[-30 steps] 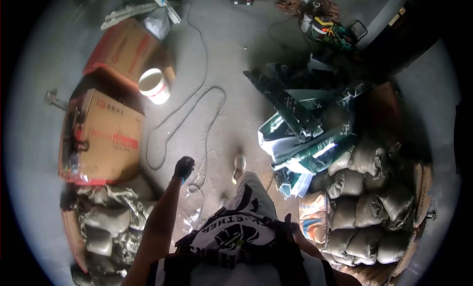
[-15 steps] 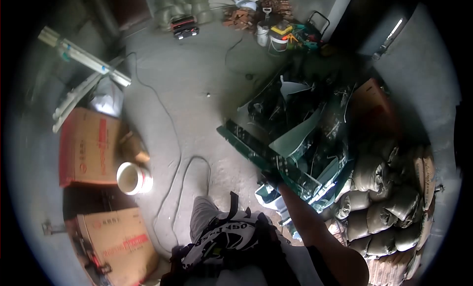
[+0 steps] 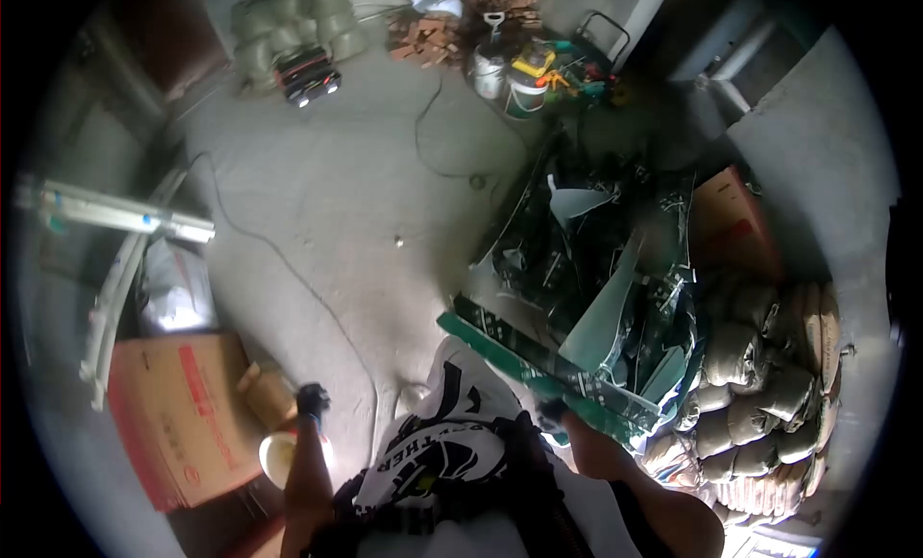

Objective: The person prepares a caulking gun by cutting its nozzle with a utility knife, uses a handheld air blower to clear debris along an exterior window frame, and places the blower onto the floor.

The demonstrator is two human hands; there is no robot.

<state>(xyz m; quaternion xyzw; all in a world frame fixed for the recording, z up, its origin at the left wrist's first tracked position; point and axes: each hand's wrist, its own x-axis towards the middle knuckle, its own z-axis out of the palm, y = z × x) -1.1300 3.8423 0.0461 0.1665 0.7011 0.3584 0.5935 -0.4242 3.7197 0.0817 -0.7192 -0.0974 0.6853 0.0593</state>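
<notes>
My left hand (image 3: 312, 400), in a dark glove, is held out above a white bucket (image 3: 279, 459) and beside a small cardboard box (image 3: 265, 395). Its fingers are too blurred to read. My right hand (image 3: 551, 414), also dark-gloved, is closed at the lower edge of a long green panel (image 3: 519, 358) with black printed film on it. That panel lies along the near side of a heap of dark green, film-wrapped sheet pieces (image 3: 601, 313). My right fingertips are mostly hidden.
Stacked filled bags (image 3: 760, 385) stand at the right. A large carton (image 3: 178, 414) and pale long profiles (image 3: 125, 212) are at the left. A cable (image 3: 279, 255) crosses the floor. Buckets with tools (image 3: 526, 95), bricks (image 3: 423, 41) and a toolbox (image 3: 308, 75) sit at the back.
My left hand has come into view at the left. My view has shifted, so floor and panel appear lower. My right hand keeps its place at the panel's edge. One leg has come forward.
</notes>
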